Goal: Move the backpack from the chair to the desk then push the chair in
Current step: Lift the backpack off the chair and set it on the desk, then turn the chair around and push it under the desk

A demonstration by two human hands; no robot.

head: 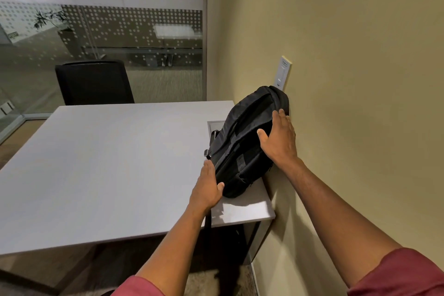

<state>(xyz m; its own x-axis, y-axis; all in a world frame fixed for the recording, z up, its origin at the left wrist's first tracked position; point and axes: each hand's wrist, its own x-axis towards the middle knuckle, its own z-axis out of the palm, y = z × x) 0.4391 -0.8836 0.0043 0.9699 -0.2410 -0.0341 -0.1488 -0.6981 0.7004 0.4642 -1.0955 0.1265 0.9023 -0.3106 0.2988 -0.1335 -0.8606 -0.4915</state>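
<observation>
Step 1 closing: backpack (242, 142) on desk (108, 163), touching wall (336, 79). Our left hand (207, 187) and right hand (278, 139) lie flat on it. Next: release, push unseen chair in.

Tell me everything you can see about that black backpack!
The backpack is black and looks like soft woven fabric, with padded straps along its length and a small buckle on a loose strap. It lies tilted on its side at the right edge of the grey desk, with its top leaning against the beige wall. No open pocket shows. The left hand touches its near end, and the right hand rests flat on its upper side.
</observation>
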